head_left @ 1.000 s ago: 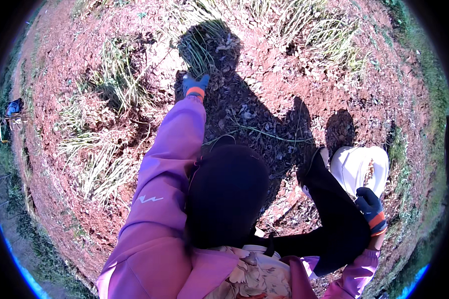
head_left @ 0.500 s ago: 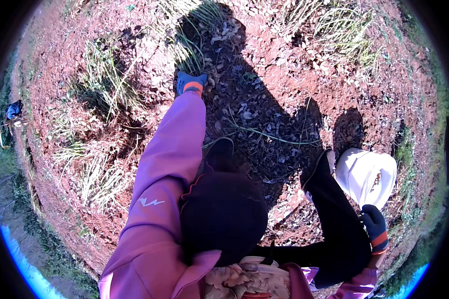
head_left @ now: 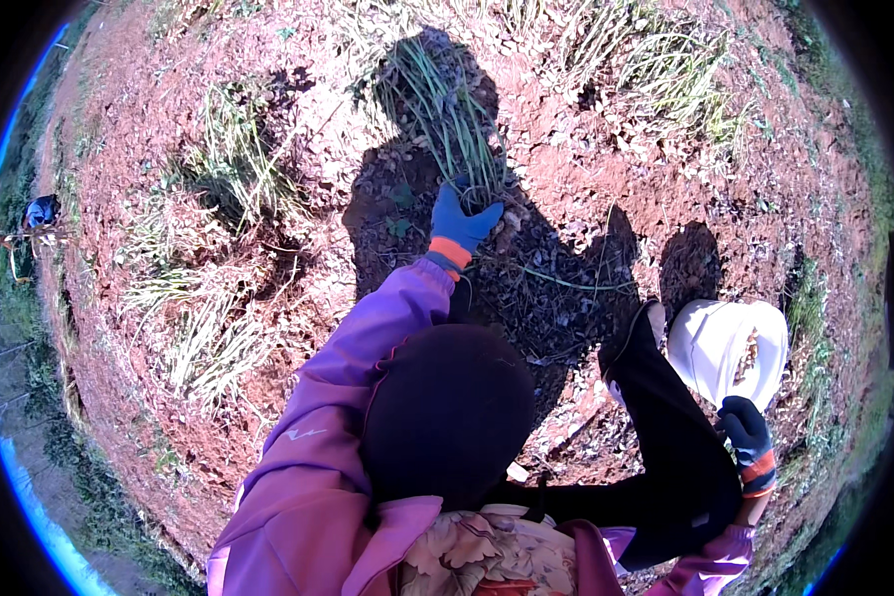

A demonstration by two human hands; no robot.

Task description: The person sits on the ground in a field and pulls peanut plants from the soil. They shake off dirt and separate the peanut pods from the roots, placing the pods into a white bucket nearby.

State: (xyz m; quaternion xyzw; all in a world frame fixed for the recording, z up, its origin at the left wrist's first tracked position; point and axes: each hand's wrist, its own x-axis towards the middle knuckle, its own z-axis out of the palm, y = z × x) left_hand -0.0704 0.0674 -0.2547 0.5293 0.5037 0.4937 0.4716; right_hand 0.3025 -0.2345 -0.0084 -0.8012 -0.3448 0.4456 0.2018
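My left hand (head_left: 459, 221), in a blue glove with an orange cuff, reaches forward, its fingers closed around the near end of a bunch of long green plant stalks (head_left: 437, 104). The stalks stretch away from it over the soil, partly in my shadow. At the lower right, my right hand (head_left: 743, 435), in a matching darker-looking glove, grips the near edge of a white bag (head_left: 700, 348). The bag's mouth gapes, and a little brownish content shows inside, too small to name. It stands beside my bent leg.
Reddish soil (head_left: 556, 179) with dry leaf litter surrounds me. More clumps of stalks lie at the left (head_left: 238, 164), lower left (head_left: 209, 348) and far right (head_left: 666, 60). My shoe (head_left: 636, 328) is beside the bag. A dark blue object (head_left: 40, 211) is at the far left edge.
My left hand has moved right and slightly nearer, and the bunch of stalks has shifted right with it. My right hand stays at the white bag.
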